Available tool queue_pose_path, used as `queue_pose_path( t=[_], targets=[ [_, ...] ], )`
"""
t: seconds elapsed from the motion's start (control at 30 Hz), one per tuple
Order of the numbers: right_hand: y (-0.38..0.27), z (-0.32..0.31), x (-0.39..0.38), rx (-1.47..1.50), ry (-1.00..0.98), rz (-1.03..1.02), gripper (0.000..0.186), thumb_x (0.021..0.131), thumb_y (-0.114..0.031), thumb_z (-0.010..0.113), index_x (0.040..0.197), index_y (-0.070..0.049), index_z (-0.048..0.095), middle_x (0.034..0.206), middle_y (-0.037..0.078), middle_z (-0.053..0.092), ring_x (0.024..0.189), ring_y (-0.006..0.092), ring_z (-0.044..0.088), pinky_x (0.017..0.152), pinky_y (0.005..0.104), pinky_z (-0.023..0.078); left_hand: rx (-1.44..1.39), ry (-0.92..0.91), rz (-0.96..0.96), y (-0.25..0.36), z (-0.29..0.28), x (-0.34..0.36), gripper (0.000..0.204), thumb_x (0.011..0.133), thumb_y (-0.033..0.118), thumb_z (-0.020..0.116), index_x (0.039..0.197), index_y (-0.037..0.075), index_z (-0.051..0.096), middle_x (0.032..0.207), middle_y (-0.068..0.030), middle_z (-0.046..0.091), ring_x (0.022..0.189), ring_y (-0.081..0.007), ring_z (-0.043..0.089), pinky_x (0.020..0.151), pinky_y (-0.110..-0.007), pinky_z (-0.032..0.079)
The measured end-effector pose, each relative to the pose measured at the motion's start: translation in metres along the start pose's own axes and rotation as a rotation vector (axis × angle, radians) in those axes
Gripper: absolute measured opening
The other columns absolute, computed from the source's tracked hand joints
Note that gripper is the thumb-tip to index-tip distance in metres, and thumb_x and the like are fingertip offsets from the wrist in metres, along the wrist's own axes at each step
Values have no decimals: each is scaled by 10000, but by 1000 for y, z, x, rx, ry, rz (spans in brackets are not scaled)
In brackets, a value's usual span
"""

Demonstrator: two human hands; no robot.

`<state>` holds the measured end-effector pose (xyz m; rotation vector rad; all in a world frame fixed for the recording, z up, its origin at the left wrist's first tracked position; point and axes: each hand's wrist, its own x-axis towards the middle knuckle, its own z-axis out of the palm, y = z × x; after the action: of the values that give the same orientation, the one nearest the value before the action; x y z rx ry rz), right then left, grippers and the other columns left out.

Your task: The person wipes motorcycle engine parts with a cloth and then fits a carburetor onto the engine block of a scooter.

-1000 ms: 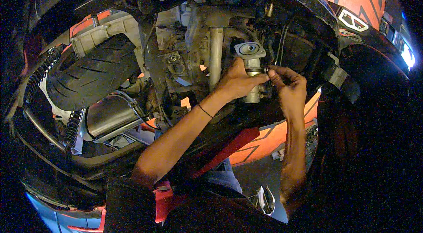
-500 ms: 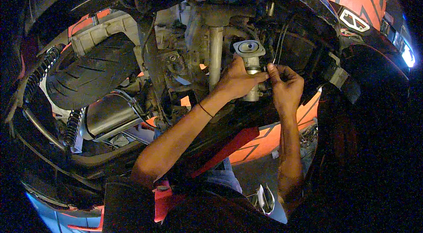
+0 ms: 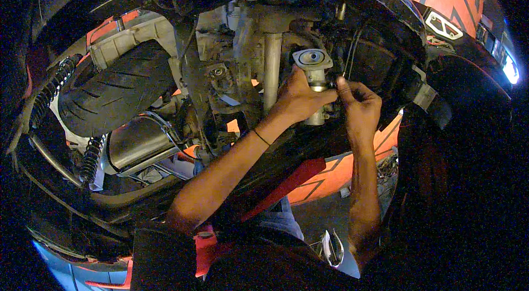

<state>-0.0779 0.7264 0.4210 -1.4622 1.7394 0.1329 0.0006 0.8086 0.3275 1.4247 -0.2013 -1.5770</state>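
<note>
A metal throttle body [image 3: 318, 75] with an oval flange and a round bore at its upper end stands upright in the open frame of a scooter. My left hand [image 3: 300, 98] is wrapped around its near left side, with the thumb just under the flange and the fingers across the front. Beside it, my right hand [image 3: 361, 101] is closed in a pinch at the lower end of a thin control cable [image 3: 350, 55]. The cable runs up from these fingertips into the dark frame. The very tip of the cable is hidden by my fingers.
A rear tyre [image 3: 118, 90], a silver muffler [image 3: 140, 145] and a coil spring [image 3: 55, 84] lie to the left. A pale metal tube [image 3: 271, 65] rises beside the throttle body. Orange body panels [image 3: 317, 181] and black frame edges surround the opening.
Both hands and the throttle body appear almost in the same place, shifted very slightly right in the picture. The grips look the same.
</note>
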Motion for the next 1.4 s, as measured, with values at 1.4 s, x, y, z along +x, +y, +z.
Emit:
queue_pose_path(
  t=[1.4],
  targets=[
    [-9, -6, 27, -597, -175, -581, 369, 933, -251, 512, 721, 51, 514, 670, 235, 495, 625, 419, 491, 578, 461, 378, 77, -19, 79, -21, 3, 4, 438, 839, 237, 564, 1224, 44, 486, 1141, -117, 569, 1089, -223, 522, 955, -329, 389]
  ],
)
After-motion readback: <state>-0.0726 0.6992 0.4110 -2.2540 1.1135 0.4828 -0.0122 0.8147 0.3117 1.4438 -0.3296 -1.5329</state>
